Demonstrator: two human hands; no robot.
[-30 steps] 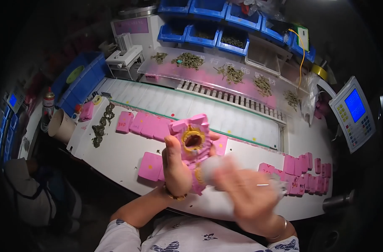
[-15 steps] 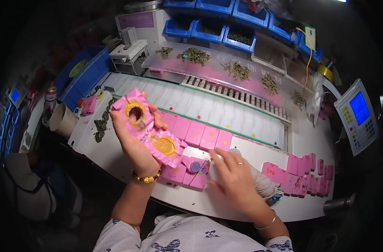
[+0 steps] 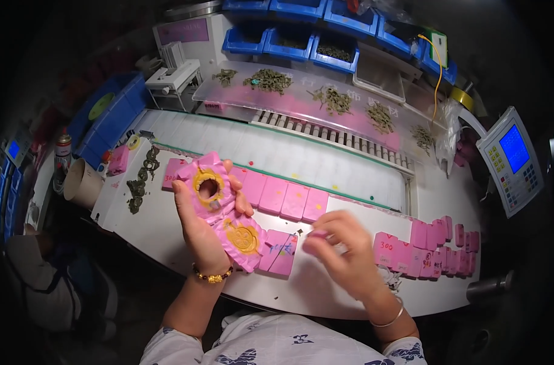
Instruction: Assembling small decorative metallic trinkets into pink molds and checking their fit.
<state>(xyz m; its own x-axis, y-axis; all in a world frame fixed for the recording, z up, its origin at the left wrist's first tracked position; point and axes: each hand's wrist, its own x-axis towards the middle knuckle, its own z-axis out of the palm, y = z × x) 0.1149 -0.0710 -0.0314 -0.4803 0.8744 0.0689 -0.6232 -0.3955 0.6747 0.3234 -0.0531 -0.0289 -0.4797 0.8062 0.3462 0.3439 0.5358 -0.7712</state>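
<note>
My left hand point(image 3: 205, 240) is closed around a pink rubber mould point(image 3: 211, 163), spread into two halves. One half has a round hole ringed with yellow; the other has a yellow round patterned face point(image 3: 242, 238). My right hand point(image 3: 350, 255), a little blurred, is raised over the white table point(image 3: 325, 289) with its fingers pinched together. Something small and pinkish seems to be at the fingertips, too smeared to name. Between the hands, a pink block with pen marks point(image 3: 278, 252) lies on the table, partly behind the mould. A row of pink blocks point(image 3: 271, 193) lies just beyond.
More pink blocks point(image 3: 405, 255) stand at right, beside a keypad display point(image 3: 513, 152). Dark green wax-like pieces point(image 3: 142, 179) lie at left. A clear shelf point(image 3: 298, 97) holds several green clusters, with blue bins point(image 3: 335, 52) above. A beige cup point(image 3: 83, 182) stands far left.
The small bluish round piece on the marked block is gone from there. My right hand has gone from loosely spread to pinched. The view has shifted slightly; my left hand still holds the mould.
</note>
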